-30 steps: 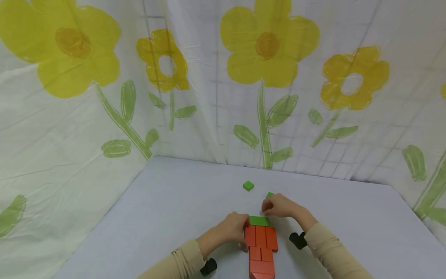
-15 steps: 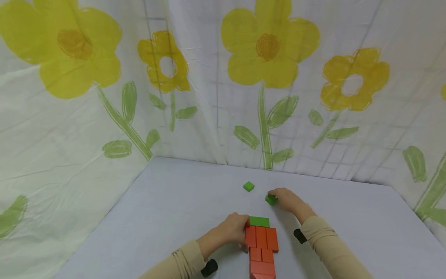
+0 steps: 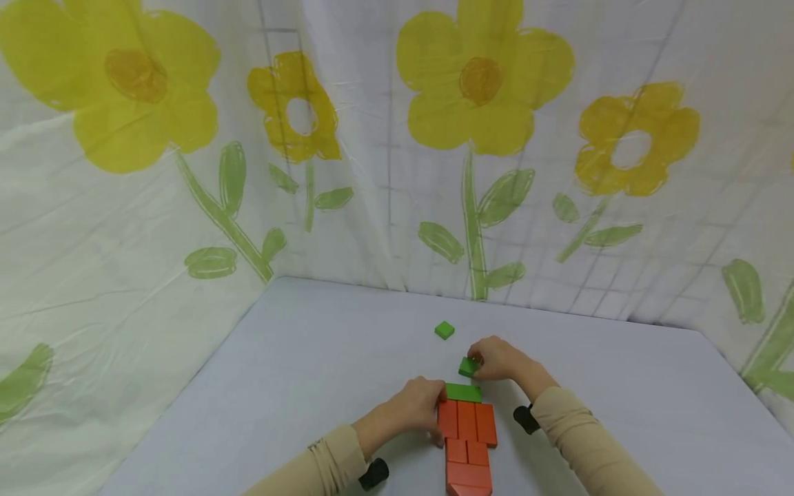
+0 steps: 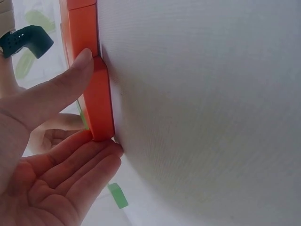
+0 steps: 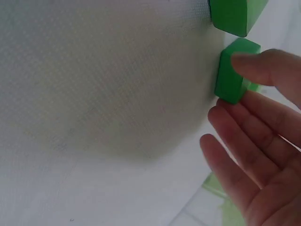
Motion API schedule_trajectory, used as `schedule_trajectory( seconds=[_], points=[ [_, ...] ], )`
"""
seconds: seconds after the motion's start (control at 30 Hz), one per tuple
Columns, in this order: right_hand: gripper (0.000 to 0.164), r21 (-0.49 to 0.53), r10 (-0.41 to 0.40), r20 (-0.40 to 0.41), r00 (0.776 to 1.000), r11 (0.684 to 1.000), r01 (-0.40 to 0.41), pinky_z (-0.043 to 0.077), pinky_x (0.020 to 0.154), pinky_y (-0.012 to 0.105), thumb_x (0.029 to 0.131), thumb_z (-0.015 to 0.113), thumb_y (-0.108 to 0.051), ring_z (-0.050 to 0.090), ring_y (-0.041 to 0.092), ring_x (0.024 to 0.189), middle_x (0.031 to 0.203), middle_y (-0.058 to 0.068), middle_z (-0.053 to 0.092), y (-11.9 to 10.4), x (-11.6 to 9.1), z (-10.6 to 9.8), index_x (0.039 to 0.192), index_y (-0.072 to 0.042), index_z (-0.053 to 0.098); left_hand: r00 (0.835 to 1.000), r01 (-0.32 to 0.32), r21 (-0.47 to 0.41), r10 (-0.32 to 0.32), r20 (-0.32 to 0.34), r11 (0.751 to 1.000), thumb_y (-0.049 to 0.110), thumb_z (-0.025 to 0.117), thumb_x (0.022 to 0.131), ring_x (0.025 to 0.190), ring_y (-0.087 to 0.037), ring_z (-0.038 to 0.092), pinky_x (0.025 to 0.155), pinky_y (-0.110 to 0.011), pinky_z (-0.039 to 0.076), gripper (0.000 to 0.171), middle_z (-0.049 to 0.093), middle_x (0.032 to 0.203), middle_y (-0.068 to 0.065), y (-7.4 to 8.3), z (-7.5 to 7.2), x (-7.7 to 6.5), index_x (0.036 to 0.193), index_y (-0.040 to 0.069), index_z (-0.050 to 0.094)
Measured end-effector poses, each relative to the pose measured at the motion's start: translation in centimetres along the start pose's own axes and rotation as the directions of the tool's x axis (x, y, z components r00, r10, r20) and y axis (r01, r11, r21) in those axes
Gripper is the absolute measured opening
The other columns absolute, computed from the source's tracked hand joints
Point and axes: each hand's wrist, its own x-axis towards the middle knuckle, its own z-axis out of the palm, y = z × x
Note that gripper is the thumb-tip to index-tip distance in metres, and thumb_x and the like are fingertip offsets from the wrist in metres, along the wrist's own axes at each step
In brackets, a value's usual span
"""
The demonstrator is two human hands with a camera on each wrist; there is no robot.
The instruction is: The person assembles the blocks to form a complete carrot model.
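Observation:
My left hand (image 3: 414,406) spans the left red block (image 3: 447,419) of a row of red blocks. In the left wrist view, its thumb is at the block's near corner and its fingers (image 4: 101,153) are at the far end, holding it between them. A flat green block (image 3: 463,393) lies across the far end of the row, by the left fingertips. Just beyond it, my right hand (image 3: 499,358) pinches a small green block (image 3: 466,367). In the right wrist view, the thumb is on this block (image 5: 230,75) and the other fingers are spread below, close over the table.
Smaller red blocks (image 3: 468,452) continue the layout toward me, down to a red piece with slanted corners (image 3: 469,490). Farther back lies another small green block (image 3: 444,330). A white curtain (image 3: 366,227) with yellow flowers hangs behind the pale table (image 3: 310,358).
My right hand has taken hold of the small green block, turned it and brought it left and nearer to the flat green block. The left hand has stayed at the red block.

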Motion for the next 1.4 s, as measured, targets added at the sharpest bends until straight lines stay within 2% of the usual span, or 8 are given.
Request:
schedule_trajectory(
  seconds=[0.13,0.23,0.4,0.73,1.03,1.17,1.27,1.4],
  points=[
    [0.029,0.018,-0.059,-0.008,0.998,0.998,0.059,0.05,0.068,0.032,0.071,0.07,0.003,0.058,0.017,0.076,0.087,0.006,0.066,-0.5,0.4,0.2,0.1,0.003,0.07,1.0,0.005,-0.008,-0.005,0.0,1.0,0.016,0.094,0.059,0.071,-0.005,0.049,0.066,-0.02,0.045,0.048,0.058,0.079,0.005,-0.1,0.1,0.1,0.094,0.007,0.061],
    [0.031,0.054,-0.108,0.01,0.994,0.993,0.107,0.052,0.071,0.033,0.071,0.068,0.005,0.062,0.019,0.082,0.093,0.008,0.068,-1.1,0.7,0.3,0.101,0.003,0.07,1.0,-0.003,-0.003,0.003,-0.01,1.0,0.015,0.094,0.058,0.07,-0.005,0.048,0.064,-0.02,0.045,0.048,0.057,0.077,0.006,-0.1,0.1,0.1,0.092,0.008,0.06],
    [0.033,0.071,-0.188,0.036,0.982,0.98,0.185,0.053,0.073,0.032,0.072,0.064,0.008,0.065,0.022,0.086,0.098,0.011,0.07,-1.9,1.3,0.5,0.104,0.003,0.07,1.0,-0.016,0.041,0.017,-0.019,0.999,0.018,0.094,0.058,0.07,-0.005,0.048,0.064,-0.019,0.044,0.049,0.057,0.077,0.005,0.0,0.1,0.1,0.093,0.009,0.06],
    [0.033,0.113,-0.208,0.069,0.976,0.973,0.199,0.053,0.072,0.029,0.075,0.061,0.012,0.067,0.024,0.089,0.103,0.015,0.07,-2.7,1.4,0.6,0.107,0.005,0.07,0.999,-0.025,0.054,0.026,-0.022,0.998,0.018,0.095,0.058,0.071,-0.005,0.048,0.063,-0.019,0.044,0.05,0.057,0.078,0.005,0.2,-0.1,0.0,0.093,0.008,0.061],
    [0.031,0.089,-0.208,0.076,0.975,0.976,0.201,0.054,0.076,0.031,0.079,0.063,0.009,0.066,0.024,0.092,0.106,0.013,0.07,-2.8,1.3,0.7,0.109,0.003,0.07,1.0,-0.015,0.062,0.015,-0.013,0.998,0.019,0.094,0.059,0.073,-0.006,0.048,0.065,-0.02,0.045,0.05,0.058,0.079,0.004,0.0,0.0,0.1,0.095,0.008,0.061],
    [0.034,0.042,-0.156,0.065,0.986,0.987,0.154,0.053,0.081,0.038,0.079,0.061,0.01,0.064,0.028,0.097,0.108,0.012,0.069,-2.8,1.4,0.4,0.111,0.002,0.07,1.0,-0.019,0.064,0.02,-0.017,0.998,0.019,0.094,0.059,0.073,-0.007,0.048,0.064,-0.02,0.044,0.05,0.058,0.079,0.004,0.1,0.0,0.0,0.094,0.008,0.062],
    [0.032,-0.015,-0.052,-0.022,0.998,0.999,0.051,0.051,0.084,0.045,0.081,0.06,0.009,0.062,0.032,0.101,0.109,0.014,0.068,-2.8,1.7,0.1,0.111,0.002,0.069,1.0,-0.021,0.059,0.022,-0.02,0.998,0.018,0.094,0.058,0.071,-0.006,0.049,0.063,-0.02,0.044,0.049,0.059,0.078,0.004,0.1,-0.1,-0.1,0.093,0.008,0.062],
    [0.033,-0.058,0.074,-0.129,0.989,0.995,-0.082,0.047,0.09,0.05,0.085,0.058,0.007,0.058,0.038,0.11,0.116,0.019,0.064,-2.6,2.8,-0.2,0.117,0.002,0.066,0.999,-0.024,0.051,0.025,-0.027,0.998,0.017,0.094,0.057,0.071,-0.006,0.05,0.063,-0.019,0.044,0.049,0.06,0.078,0.004,0.2,-0.1,0.0,0.093,0.007,0.063]
  ],
)
